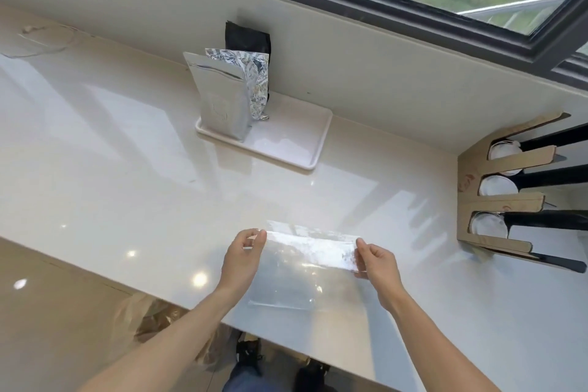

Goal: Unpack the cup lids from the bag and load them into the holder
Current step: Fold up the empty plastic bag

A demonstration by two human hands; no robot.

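1. Silver foil pouches (pixel 222 89), 11 o'clock of frame centre, stand upright on a white rectangular plastic tray (pixel 299 149) pushed against the back wall; likely parked there to keep the worktop free. A black pouch is tucked behind them.
2. Left hand (pixel 241 261), 6 o'clock, pinches the left top corner of a clear, flat plastic bag (pixel 296 274) between thumb and fingertips; other fingers curled, nothing else held.
3. The bag is stretched between both hands just above the glossy white stone countertop (pixel 95 169). It looks empty; no lids visible inside. Probably held taut to flatten or fold it.
4. Bag long axis: hard to call. Held top edge runs 9 to 3 o'clock, tilted slightly down to the right; body hangs toward 6 o'clock. Which end is the mouth, cannot tell.
5. Right hand (pixel 377 264), 5 o'clock, pinches the right top corner the same way, thumb on the near face.
6. Brown cardboard lid holder (pixel 506 200), 3 o'clock, sits in the corner, slots opening rightward. White round cup lids (pixel 496 186) sit in its three slots, so loading seems done or nearly done.
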